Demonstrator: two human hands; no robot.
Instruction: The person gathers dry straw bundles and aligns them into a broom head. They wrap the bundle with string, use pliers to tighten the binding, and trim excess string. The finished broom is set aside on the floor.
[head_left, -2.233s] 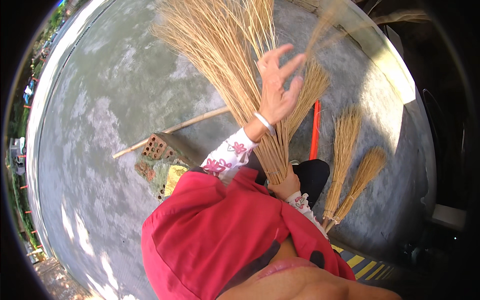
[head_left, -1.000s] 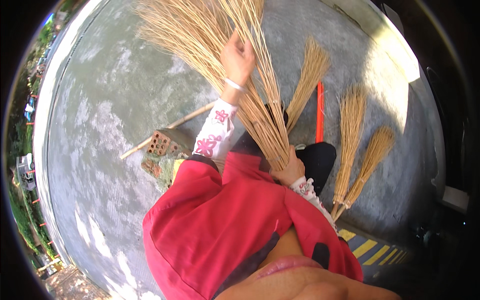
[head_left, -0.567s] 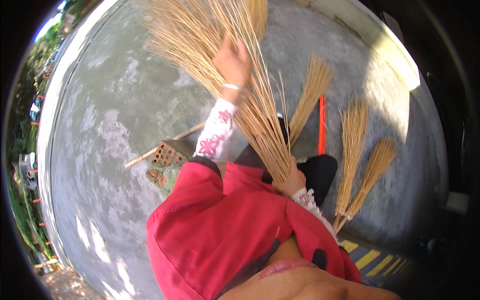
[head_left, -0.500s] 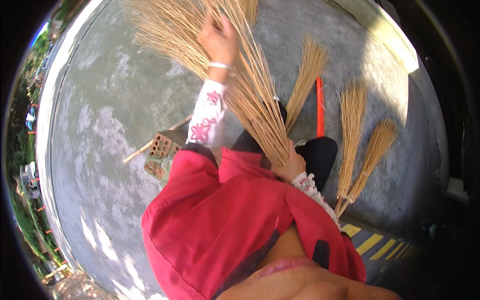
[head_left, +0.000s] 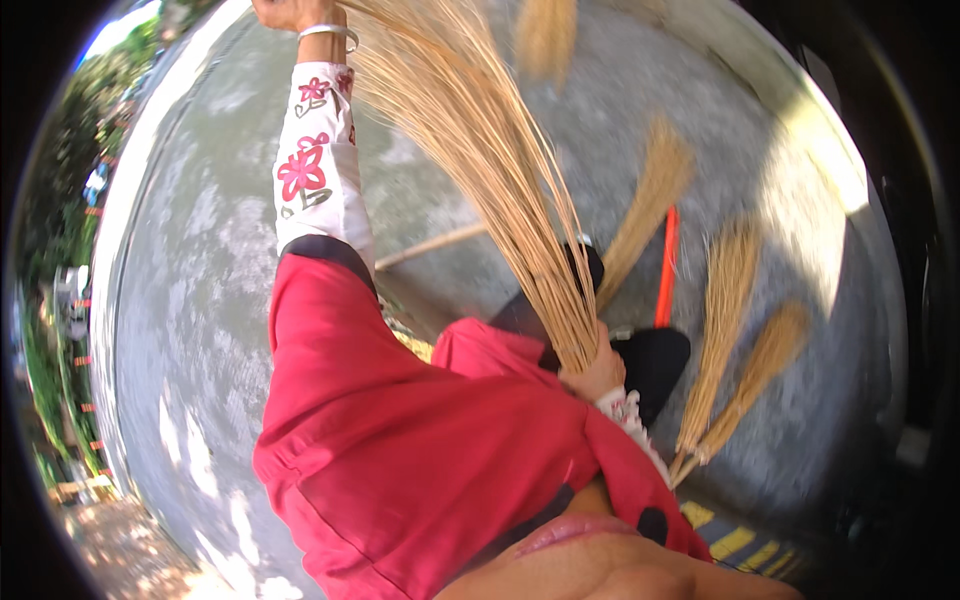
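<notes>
A long bundle of tan broom straws [head_left: 500,190] fans out from my right hand [head_left: 597,370] toward the top edge. My right hand is closed around its narrow lower end, close to my body. At the upper left, my left hand [head_left: 297,12] is beside the spread tips of the straws, its arm stretched out. The picture's top edge cuts off its fingers, so whether it grips any straws is hidden. A white bangle [head_left: 330,35] circles that wrist, above a white sleeve with pink flowers.
Two straw brooms [head_left: 725,330] [head_left: 760,360] lie on the concrete floor [head_left: 200,300] at the right. Another straw bundle [head_left: 650,200] lies beyond my knee, near an orange-red strip [head_left: 667,270]. One more bundle [head_left: 547,40] lies at the far side. A wooden stick [head_left: 430,247] lies left of the straws.
My left hand has moved from among the straws up and left to their tips, as the arm stretched out. My right hand still holds the lower end. The view has shifted slightly.
</notes>
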